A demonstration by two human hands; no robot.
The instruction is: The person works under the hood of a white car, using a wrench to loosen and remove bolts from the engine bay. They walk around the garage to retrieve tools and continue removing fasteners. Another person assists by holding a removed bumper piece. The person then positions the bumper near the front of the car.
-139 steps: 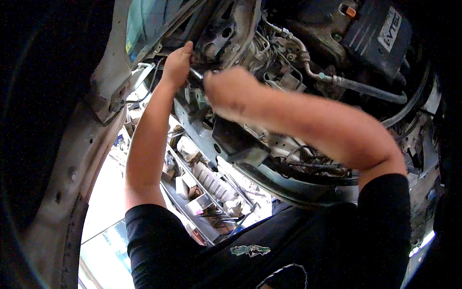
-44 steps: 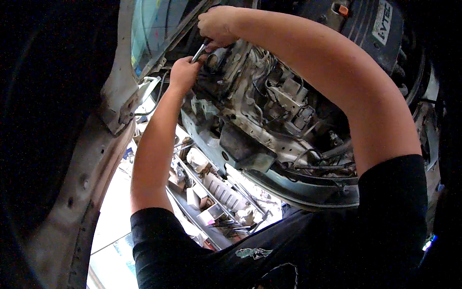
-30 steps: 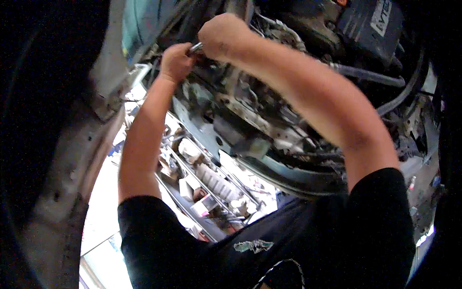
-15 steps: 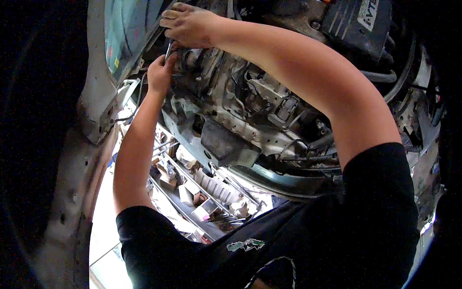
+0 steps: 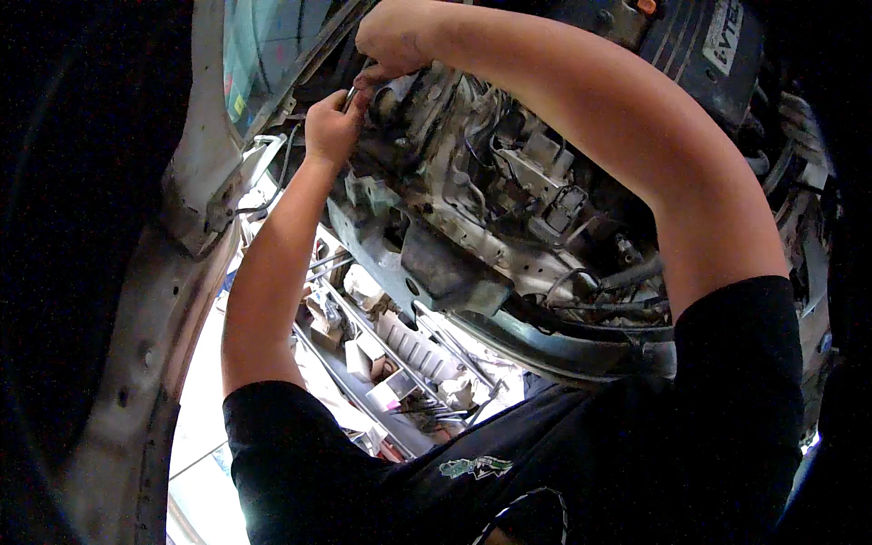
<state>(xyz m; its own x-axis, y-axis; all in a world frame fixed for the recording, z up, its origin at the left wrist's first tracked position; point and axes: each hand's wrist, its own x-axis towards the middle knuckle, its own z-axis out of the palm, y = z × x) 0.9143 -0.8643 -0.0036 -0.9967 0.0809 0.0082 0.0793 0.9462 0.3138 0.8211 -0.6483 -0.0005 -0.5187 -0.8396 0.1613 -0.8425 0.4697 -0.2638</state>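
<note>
My left hand (image 5: 331,127) is closed around a slim silver metal tool (image 5: 350,99) at the upper left of the engine bay, beside the windshield (image 5: 263,56). Just above it, my right hand (image 5: 395,38) is curled over the tool's upper end, its fingers partly hidden. The two hands almost touch. Dark metal parts and fittings (image 5: 400,109) lie around them. What the tool's far end meets cannot be seen.
A bare metal panel (image 5: 136,327) runs along the left. Engine parts (image 5: 549,177) and a black engine cover (image 5: 690,50) fill the right. Below lies the curved front fender edge (image 5: 581,359), and beyond it a metal shelf rack (image 5: 395,391) holds several boxes and parts.
Half a second ago my right hand's fingers were spread over the tool; now they are curled. The view has shifted slightly, and both hands appear farther right in it.
</note>
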